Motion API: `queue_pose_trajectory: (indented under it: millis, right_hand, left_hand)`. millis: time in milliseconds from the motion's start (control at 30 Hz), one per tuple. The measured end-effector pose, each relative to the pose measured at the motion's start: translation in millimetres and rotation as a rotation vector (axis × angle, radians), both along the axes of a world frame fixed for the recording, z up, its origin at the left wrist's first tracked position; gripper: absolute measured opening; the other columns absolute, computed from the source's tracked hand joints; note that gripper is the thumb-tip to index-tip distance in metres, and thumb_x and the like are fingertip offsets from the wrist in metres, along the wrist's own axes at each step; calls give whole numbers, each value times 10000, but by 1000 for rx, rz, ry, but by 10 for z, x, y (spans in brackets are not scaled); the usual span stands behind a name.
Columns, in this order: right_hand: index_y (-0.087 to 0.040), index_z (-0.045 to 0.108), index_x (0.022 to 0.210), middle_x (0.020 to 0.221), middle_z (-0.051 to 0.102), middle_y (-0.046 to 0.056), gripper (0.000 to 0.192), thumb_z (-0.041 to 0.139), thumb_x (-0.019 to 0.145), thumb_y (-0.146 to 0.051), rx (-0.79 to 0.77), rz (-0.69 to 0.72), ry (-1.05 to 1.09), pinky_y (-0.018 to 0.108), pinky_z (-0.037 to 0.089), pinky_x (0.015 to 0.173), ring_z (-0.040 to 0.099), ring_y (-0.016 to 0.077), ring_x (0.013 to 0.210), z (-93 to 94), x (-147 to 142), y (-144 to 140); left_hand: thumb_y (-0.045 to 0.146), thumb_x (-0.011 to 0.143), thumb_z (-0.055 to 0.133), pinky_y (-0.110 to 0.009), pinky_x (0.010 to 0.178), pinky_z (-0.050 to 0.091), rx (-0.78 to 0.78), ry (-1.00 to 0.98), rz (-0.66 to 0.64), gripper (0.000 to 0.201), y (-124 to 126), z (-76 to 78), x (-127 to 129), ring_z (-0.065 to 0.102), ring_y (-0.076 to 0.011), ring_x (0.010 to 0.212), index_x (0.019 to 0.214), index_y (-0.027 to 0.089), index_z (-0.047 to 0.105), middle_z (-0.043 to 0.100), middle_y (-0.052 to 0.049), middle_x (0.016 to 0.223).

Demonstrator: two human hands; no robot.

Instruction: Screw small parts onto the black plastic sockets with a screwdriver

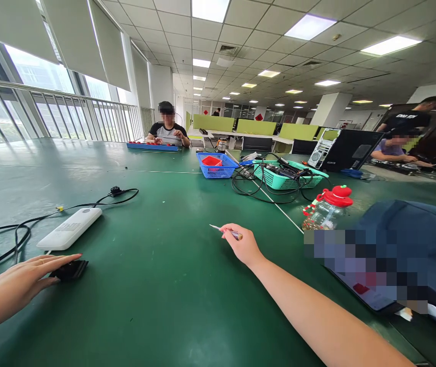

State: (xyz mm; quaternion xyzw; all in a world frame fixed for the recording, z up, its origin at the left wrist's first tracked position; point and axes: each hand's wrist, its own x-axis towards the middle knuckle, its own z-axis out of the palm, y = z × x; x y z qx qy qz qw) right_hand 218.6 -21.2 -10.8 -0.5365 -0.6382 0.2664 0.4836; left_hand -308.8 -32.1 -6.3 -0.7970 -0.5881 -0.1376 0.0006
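Right hand [245,246]: I have the fingers pinched together on a small screwdriver [226,232], its thin tip pointing left, held low over the middle of the green table [156,306].

Left hand [30,278]: fingers straight and held together, lying flat, tips touching a small black device [70,269] near the table's left edge.

Just beyond the device: white power bank [70,228], with a black cable [19,229] running beside it.

Right side: clear bottle with red cap [327,209]; dark blue bag [412,239].

Far centre: blue basket [218,165], teal basket [286,176].

Far edge: seated person [168,133].
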Motion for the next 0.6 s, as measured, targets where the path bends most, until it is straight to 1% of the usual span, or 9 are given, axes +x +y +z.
queue_pose_trajectory:
  millis: [67,133,200,267,333,400,467,533,600]
  right_hand:
    - [-207,703,842,742,704,35,247,524,822,-376,9,3,-1,268,472,590,612,166,644,4,0,-5]
    - [-209,702,838,733,699,30,243,523,824,-372,9,6,-4,261,462,567,598,158,618,8,-4,-13]
    - [-214,700,839,734,693,25,239,517,828,-369,4,14,-8,256,450,548,588,152,598,12,-12,-22]
    - [-219,696,842,749,692,24,232,512,831,-358,17,26,-20,257,449,551,593,154,604,15,-26,-31]
    - [-226,694,858,783,700,27,219,512,837,-344,54,41,-43,267,463,584,615,166,647,20,-45,-42]
    - [-235,690,892,837,710,33,200,519,846,-328,121,59,-90,283,481,648,637,180,721,33,-63,-61]
    - [-244,682,897,848,708,32,176,525,857,-310,215,83,-172,305,480,719,635,186,768,58,-76,-92]
    - [-245,667,828,777,692,27,166,517,870,-302,329,110,-277,325,459,746,610,181,736,93,-82,-136]
    - [-239,636,732,682,654,23,207,503,875,-306,458,141,-375,334,433,722,564,172,664,133,-85,-190]
  left_hand:
    - [523,794,554,-378,1011,441,-63,-27,-12,415,22,-29,-51,606,-235,1150,1208,554,555,681,153,1196]
    - [526,781,567,-398,1044,407,-78,-32,0,384,50,-17,-54,583,-248,1180,1164,519,606,680,137,1204]
    - [536,788,535,-399,1006,435,-98,1,39,326,76,67,42,616,-250,1113,1080,477,666,712,121,1134]
    - [547,791,513,-399,962,459,-140,55,70,332,94,225,273,640,-252,1046,1058,442,681,727,104,1081]
    - [544,804,507,-394,989,437,-169,82,53,382,107,427,645,621,-258,1084,1119,392,663,709,79,1136]
    - [547,839,460,-409,1004,422,-147,92,-10,447,130,612,1120,603,-277,1110,1180,320,639,696,18,1168]
    - [527,858,455,-417,1010,416,-99,82,-69,485,182,724,1637,589,-283,1131,1254,282,592,666,-37,1227]
    - [468,869,473,-410,1002,425,-53,79,-160,463,269,735,2130,598,-284,1114,1268,259,583,670,-73,1213]
    - [437,882,475,-409,965,452,-21,70,-258,440,379,660,2554,623,-283,1057,1253,230,590,693,-96,1152]
